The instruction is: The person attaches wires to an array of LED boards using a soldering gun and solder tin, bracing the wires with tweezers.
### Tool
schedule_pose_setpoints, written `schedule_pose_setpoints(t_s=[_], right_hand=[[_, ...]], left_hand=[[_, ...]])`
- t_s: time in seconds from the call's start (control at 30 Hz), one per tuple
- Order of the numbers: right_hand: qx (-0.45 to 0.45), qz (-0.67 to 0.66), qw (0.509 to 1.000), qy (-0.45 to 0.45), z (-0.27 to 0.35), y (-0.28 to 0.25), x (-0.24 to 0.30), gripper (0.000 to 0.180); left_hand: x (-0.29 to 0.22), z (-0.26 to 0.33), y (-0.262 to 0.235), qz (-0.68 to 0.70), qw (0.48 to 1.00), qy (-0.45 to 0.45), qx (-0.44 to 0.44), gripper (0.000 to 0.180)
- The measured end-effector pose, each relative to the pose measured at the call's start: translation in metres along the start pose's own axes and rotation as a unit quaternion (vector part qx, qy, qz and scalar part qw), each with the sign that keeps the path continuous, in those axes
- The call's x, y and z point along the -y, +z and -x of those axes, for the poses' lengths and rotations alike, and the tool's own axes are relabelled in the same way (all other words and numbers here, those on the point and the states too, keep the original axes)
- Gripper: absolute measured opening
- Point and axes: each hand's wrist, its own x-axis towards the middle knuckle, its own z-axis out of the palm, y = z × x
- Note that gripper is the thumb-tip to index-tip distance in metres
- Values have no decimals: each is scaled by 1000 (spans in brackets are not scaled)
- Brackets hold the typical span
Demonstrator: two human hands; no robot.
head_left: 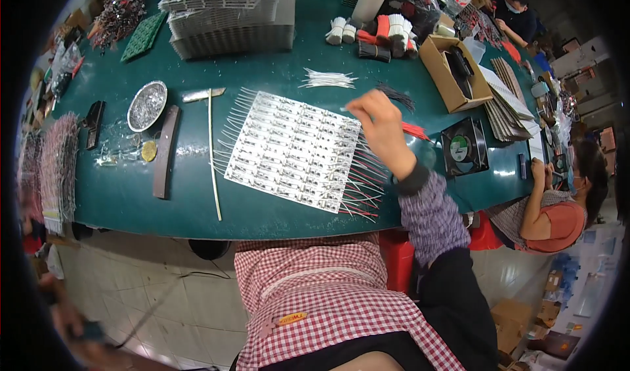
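A white panel of small circuit boards [289,151] lies tilted on the green table in front of me. Thin wires fan out from its left and right edges, white on the left, white and red on the right. My right hand [379,125] is over its upper right corner, thumb and fingers pinched together. Something small and pale shows at the fingertips, too small to name. Beyond the panel lies a bundle of white wires [328,79]; black wires [396,96] and red wires [413,131] lie near my right hand. My left hand [64,313] seems to be the blurred shape low at the left, its fingers unclear.
A thin white stick [213,157], dark bar [167,153] and silvery bowl [147,106] lie left of the panel. Stacked panels [230,33] stand behind. A cardboard box [455,75] and black fan [464,146] are at right. Two people sit farther right.
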Motion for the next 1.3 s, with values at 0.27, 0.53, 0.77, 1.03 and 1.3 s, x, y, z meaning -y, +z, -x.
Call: schedule_pose_setpoints(t_s=[0.27,0.53,0.77,1.03,1.3], right_hand=[[76,39,994,-64,-56,79,-59,15],[57,248,966,45,-20,-10,-94,23],[29,296,955,26,-6,-12,-104,14],[-16,265,964,14,-1,-11,-110,8],[-9,263,964,38,-1,-17,-115,10]], left_hand=[[259,10,92,160,938,-271,146,38],[306,1,143,189,895,-367,170,38],[329,2,166,116,923,-339,142,40],[371,-3,176,35,960,-238,140,42],[365,-4,163,22,970,-201,134,50]])
